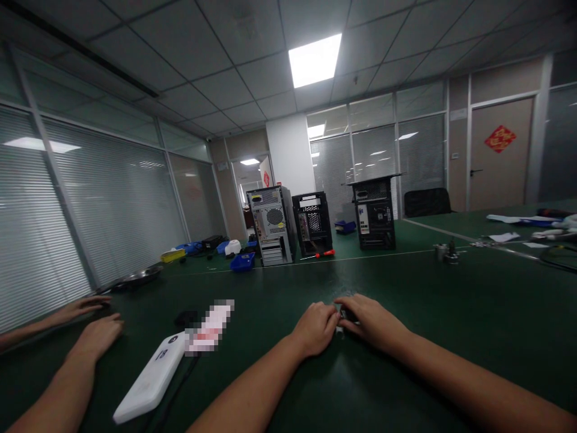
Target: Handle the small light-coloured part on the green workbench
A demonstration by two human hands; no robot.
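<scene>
We are counting three computer cases (272, 225) (312, 224) (374, 213), four hands (316, 328) (370, 320) (97, 337) (80, 308), one white device (152, 377), two blue bins (242, 262) (345, 227).

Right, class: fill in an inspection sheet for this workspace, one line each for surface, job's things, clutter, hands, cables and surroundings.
Surface: dark green table, long, with a pale seam line across it.
Job's things: small dark object between the fingertips, mostly hidden.
Clutter: white slab-shaped device; three computer cases; red-handled screwdriver; blue bins; metal tray.
Hands: left hand and right hand meet on the small object; grip unclear. Another person's hands rest at far left.
Cables: dark cable at far right.
Surroundings: glass partitions with blinds, ceiling light panel, door with red ornament.
</scene>
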